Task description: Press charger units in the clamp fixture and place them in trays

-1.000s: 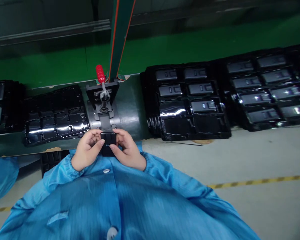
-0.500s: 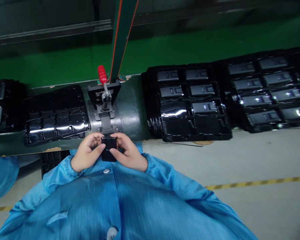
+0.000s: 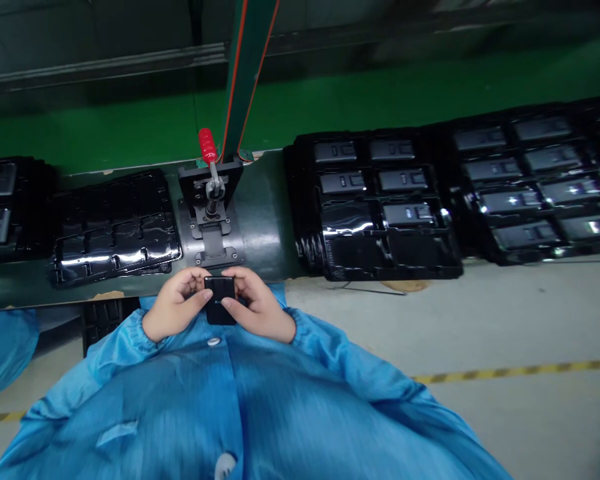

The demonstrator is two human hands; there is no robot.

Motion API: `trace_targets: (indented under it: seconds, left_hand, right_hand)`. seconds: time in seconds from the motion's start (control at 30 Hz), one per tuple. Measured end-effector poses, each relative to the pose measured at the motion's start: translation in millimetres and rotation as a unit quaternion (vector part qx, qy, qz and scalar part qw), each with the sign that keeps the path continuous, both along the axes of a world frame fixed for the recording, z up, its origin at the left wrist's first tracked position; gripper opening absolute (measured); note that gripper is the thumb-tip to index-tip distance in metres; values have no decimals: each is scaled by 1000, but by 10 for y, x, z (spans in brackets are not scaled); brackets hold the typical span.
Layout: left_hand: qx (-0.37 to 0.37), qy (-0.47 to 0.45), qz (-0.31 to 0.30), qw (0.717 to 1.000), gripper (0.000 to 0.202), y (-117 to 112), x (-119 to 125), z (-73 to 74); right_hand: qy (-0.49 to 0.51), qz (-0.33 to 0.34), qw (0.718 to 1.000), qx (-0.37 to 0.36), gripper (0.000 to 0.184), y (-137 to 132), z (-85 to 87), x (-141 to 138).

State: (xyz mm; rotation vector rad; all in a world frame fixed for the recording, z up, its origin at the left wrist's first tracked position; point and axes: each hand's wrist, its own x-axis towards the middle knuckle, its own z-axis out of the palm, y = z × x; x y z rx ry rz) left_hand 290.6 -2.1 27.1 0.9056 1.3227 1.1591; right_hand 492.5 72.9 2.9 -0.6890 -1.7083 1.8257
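Both of my hands grip a small black rectangular part (image 3: pixel 219 298) close to my chest, just in front of the bench edge. My left hand (image 3: pixel 173 309) wraps its left side with the thumb on top. On the right side, my right hand (image 3: pixel 259 306) is closed on it, thumb pressing the face. Directly beyond the part stands a clamp fixture (image 3: pixel 211 213) with a red-handled lever (image 3: pixel 207 145) raised. Blue sleeves cover both arms.
A glossy black tray (image 3: pixel 113 230) with vacant pockets lies left of the fixture. Right of it, a stacked black tray (image 3: pixel 375 207) holds several parts, with more filled trays (image 3: pixel 535 180) beyond. A green post (image 3: pixel 245 73) rises behind the fixture. Grey floor with a yellow line lies at right.
The part and both hands have shifted slightly toward my body, away from the fixture's plate. The grip is otherwise the same.
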Motion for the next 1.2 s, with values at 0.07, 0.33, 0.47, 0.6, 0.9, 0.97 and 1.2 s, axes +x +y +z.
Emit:
trace_targets:
  seconds: [0.07, 0.33, 0.47, 0.6, 0.9, 0.97, 1.2]
  left_hand:
    - [5, -7, 3, 1000, 30, 1, 3, -2]
    - [49, -43, -3, 998, 39, 117, 44, -131]
    - [71, -36, 23, 997, 45, 274, 37, -41]
    - [137, -32, 41, 989, 47, 424, -7, 315]
    - [302, 24, 59, 951, 40, 403, -30, 1097]
    - [330, 43, 57, 941, 39, 384, -24, 1204]
    - [385, 68, 63, 918, 39, 346, 23, 1485]
  right_hand:
    - [3, -3, 1000, -1, 49, -10, -7, 3]
    - [23, -30, 999, -23, 54, 19, -94, -86]
    - [31, -70, 997, -7, 62, 127, 10, -182]
    - [65, -79, 994, 35, 60, 284, 329, -260]
    - [179, -102, 970, 125, 49, 295, 1092, -360]
    - [206, -102, 964, 133, 47, 283, 1216, -365]
    - [243, -74, 959, 128, 44, 295, 1486, -340]
